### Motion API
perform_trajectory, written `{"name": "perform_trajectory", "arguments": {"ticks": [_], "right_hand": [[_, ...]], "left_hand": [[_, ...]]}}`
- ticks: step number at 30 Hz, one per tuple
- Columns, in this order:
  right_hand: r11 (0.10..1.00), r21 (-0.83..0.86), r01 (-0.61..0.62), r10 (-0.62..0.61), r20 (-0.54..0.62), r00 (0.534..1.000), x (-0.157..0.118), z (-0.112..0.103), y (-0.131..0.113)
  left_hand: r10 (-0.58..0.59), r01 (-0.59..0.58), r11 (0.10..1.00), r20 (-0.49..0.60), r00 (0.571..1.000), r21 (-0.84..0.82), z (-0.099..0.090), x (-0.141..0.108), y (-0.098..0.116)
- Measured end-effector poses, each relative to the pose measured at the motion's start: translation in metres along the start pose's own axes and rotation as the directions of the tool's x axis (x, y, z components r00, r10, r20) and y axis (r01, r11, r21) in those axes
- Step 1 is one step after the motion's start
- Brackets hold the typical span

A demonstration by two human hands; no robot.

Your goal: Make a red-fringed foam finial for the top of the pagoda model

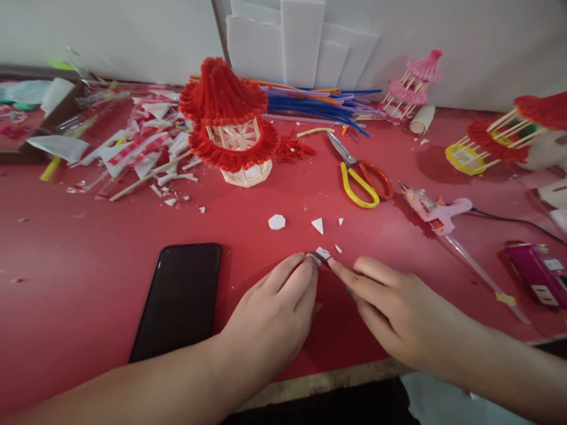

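My left hand (pixel 279 301) is closed, its fingertips pinched together low over the red tabletop. Between it and my right hand (pixel 394 307) lies a thin dark, blade-like strip (pixel 317 257), touching a small white foam piece (pixel 323 252). The index finger of my right hand reaches to the strip's right end while the other fingers curl under. A bit of teal shows below that hand; whatever is in its grip is mostly hidden. Just beyond are a white octagonal foam piece (pixel 277 222), a white triangular offcut (pixel 318 225) and smaller scraps.
A black phone (pixel 177 301) lies left of my hands. Behind stand a red-roofed stick model (pixel 230 124), scissors (pixel 358 174) and pipe cleaners (pixel 310 105). To the right are a pink glue gun (pixel 434 206) with its cord and a magenta box (pixel 535 274). Scraps (pixel 142 139) cover the back left.
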State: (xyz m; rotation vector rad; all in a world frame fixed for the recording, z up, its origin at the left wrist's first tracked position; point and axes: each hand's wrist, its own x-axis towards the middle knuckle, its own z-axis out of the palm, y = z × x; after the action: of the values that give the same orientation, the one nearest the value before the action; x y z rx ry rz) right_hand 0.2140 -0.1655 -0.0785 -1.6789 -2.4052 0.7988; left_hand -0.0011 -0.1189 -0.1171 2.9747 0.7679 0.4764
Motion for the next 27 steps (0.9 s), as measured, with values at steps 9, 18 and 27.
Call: {"name": "perform_trajectory", "arguments": {"ticks": [9,18,27], "right_hand": [[0.999,0.031,-0.005,0.006,-0.053,0.999,-0.006,0.008,-0.004],[0.995,0.054,-0.087,0.088,-0.009,0.996,-0.029,0.013,-0.001],[0.995,0.063,-0.082,0.089,-0.129,0.988,-0.025,0.018,0.001]], "left_hand": [[-0.029,0.03,0.999,-0.02,0.999,0.013,0.0,-0.001,0.001],[-0.03,0.03,1.0,-0.033,0.999,0.004,0.0,0.002,0.001],[-0.007,0.006,1.0,-0.049,0.999,-0.007,-0.004,-0.001,0.0]]}}
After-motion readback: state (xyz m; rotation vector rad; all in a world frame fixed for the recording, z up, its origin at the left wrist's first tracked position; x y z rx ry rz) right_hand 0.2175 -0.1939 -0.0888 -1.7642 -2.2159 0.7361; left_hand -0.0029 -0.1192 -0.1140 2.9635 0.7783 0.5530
